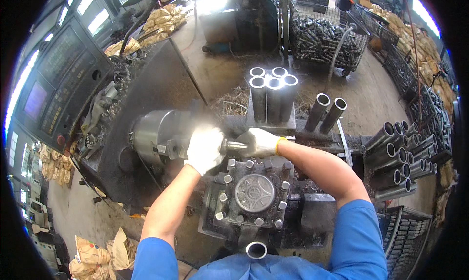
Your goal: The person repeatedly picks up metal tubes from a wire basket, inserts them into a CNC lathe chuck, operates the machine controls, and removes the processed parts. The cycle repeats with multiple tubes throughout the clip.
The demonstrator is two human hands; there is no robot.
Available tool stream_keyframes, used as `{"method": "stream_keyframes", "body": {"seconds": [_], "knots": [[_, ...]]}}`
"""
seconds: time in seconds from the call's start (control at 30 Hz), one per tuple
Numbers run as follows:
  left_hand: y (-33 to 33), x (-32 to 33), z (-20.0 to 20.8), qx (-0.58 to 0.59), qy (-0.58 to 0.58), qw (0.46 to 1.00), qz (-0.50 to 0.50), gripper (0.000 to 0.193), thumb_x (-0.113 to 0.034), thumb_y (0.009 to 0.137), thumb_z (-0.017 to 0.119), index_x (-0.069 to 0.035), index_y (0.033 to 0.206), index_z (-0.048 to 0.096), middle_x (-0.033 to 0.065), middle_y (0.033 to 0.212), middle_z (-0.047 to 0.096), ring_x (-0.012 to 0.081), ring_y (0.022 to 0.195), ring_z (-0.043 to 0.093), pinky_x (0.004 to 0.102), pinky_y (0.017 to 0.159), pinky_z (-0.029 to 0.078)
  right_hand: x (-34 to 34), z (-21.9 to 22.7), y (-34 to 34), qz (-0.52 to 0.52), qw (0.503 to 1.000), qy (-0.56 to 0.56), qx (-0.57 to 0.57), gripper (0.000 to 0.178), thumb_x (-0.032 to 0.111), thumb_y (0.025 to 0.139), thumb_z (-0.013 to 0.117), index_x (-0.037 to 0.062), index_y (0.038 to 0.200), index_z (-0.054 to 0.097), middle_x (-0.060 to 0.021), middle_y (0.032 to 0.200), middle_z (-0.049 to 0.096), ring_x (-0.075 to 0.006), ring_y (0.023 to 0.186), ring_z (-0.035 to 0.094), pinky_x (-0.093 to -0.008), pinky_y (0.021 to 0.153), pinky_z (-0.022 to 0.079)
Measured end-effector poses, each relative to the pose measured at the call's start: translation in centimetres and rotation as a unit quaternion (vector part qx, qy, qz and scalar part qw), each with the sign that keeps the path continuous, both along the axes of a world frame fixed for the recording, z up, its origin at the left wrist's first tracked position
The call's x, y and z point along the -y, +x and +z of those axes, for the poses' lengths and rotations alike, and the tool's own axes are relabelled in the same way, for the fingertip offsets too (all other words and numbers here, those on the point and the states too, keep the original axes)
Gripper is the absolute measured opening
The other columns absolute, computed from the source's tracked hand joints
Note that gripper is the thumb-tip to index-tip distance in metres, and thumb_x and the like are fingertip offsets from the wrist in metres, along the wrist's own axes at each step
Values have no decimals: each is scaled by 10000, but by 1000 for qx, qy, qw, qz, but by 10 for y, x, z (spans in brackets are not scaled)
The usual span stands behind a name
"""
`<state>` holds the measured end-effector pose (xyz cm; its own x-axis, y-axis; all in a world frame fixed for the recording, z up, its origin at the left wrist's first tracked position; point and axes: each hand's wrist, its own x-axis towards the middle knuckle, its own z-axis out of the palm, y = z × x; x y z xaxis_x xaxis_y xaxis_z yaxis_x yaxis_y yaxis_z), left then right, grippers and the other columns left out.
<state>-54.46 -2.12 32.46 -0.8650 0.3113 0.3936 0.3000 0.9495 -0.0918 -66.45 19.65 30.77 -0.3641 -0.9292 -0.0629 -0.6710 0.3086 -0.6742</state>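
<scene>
Both my hands wear white work gloves. My left hand (205, 149) is closed, just right of the lathe chuck (150, 134), around a piece whose far part is hidden by the glove. From its right side a shiny metal rod (236, 145) comes out. My right hand (263, 142) wraps round the other end of that rod, which lies level between my hands. What the rod meets inside the left glove cannot be seen. Close below them stands the square tool post (254, 193), with bolts around its round cap.
Several steel tubes (273, 99) stand on a block beyond my right hand, with two more tubes (326, 115) beside them. Many tubes (398, 155) are stacked at right. One tube (256, 250) stands near my body. A control panel (51, 94) rises at left; a wire basket (327, 41) stands behind.
</scene>
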Motion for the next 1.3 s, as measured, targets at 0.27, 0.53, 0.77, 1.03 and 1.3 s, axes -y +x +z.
{"method": "stream_keyframes", "body": {"seconds": [0.27,0.53,0.77,1.03,1.3], "knots": [[-4,-5,2,-31,6,999,-11,229,-204,672,803,-80,836,700,112,927,703,344,957,664,472,865,540,-19,-15,-4,-12,997,-80,2,420,288,835,776,-10,1129,778,-189,870,773,-306,738,718,-428,760,593],[9,-3,2,-30,-16,999,26,406,-163,604,823,-55,980,714,151,945,694,380,952,659,494,859,534,-259,20,-2,-199,949,237,-63,417,286,816,812,89,1184,802,-228,1065,795,-381,1018,769,-470,905,597],[2,-19,6,-20,1,1000,-6,388,-203,673,750,-38,1024,726,171,1092,724,391,1097,663,481,1013,520,-316,11,64,-228,814,497,-193,365,347,882,809,19,1040,831,-212,998,811,-365,959,803,-482,824,633],[9,-2,22,2,-21,999,24,349,-207,696,821,-52,991,715,176,1025,707,393,1010,666,509,894,532,-316,-11,82,-89,804,512,-289,224,218,843,770,87,1016,825,-142,856,795,-320,782,790,-430,646,616],[52,71,160,-117,33,993,14,422,-243,825,782,-24,1178,709,184,1066,706,368,967,685,509,912,555,-163,103,150,-372,878,-147,-262,418,87,809,828,27,1213,738,-219,1123,768,-403,940,763,-424,812,618]]}}
